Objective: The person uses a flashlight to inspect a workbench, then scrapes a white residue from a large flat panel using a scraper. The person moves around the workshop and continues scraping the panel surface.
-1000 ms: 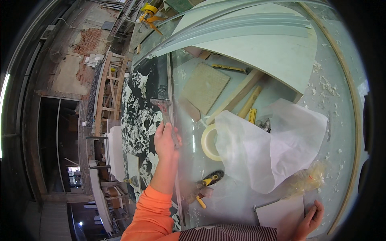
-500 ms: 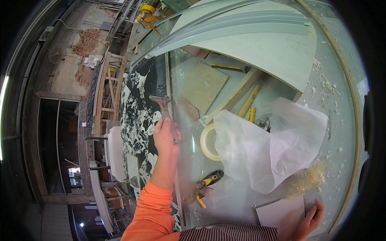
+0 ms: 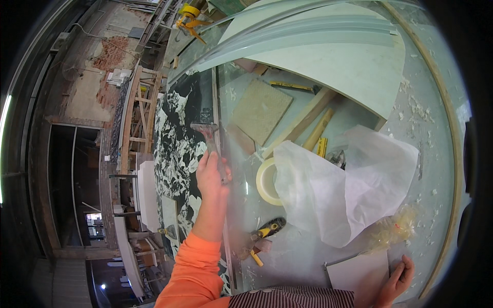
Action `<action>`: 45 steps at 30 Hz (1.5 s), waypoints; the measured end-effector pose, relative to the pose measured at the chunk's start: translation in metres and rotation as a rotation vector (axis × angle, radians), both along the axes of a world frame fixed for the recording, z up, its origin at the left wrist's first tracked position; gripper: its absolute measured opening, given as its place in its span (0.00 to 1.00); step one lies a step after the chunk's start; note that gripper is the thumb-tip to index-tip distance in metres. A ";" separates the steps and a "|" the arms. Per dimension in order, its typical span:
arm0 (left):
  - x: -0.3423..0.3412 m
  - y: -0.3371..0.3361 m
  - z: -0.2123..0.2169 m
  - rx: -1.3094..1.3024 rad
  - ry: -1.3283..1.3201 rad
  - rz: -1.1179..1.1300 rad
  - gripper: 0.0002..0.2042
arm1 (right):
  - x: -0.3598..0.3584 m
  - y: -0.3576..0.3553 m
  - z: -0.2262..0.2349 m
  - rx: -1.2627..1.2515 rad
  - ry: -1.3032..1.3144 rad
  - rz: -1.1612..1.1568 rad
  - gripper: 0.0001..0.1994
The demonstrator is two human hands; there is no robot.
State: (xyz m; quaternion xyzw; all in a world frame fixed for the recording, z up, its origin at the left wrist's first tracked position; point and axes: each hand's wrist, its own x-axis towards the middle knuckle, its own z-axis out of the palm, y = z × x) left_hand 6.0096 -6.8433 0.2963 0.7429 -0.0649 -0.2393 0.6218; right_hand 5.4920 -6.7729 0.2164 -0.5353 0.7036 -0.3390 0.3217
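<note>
My left hand [image 3: 209, 177] comes up in an orange sleeve, its fingers wrapped around the handle of a worn scraper [image 3: 206, 129]. The scraper's wide blade points away from me, over a black strip [image 3: 185, 110] strewn with white peeled scraps [image 3: 172, 146], beside a long thin edge. At the lower right, my right hand [image 3: 401, 276] has its fingers loosely bent with the thumb apart. It lies beside a light grey board [image 3: 362, 274]; whether it touches the board I cannot tell. Nothing shows in that hand.
On the table lie a tape roll [image 3: 268, 181], crumpled white sheet [image 3: 349, 179], black-and-yellow tool [image 3: 267, 228], square board [image 3: 262, 110], wooden stick [image 3: 319, 128] and clear plastic bag [image 3: 393, 228]. Long pale strips [image 3: 308, 33] rest on a large curved panel [image 3: 359, 72] at the far side.
</note>
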 end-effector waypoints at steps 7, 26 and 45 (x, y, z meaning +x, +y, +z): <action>0.004 0.002 0.002 0.001 0.017 -0.002 0.14 | 0.003 -0.003 0.006 0.026 -0.016 0.019 0.11; 0.004 -0.020 0.003 0.035 -0.010 0.033 0.11 | 0.002 -0.001 0.005 -0.002 0.010 0.019 0.10; 0.014 -0.032 -0.001 -0.037 0.002 0.014 0.16 | 0.003 -0.001 0.008 0.020 0.012 0.001 0.10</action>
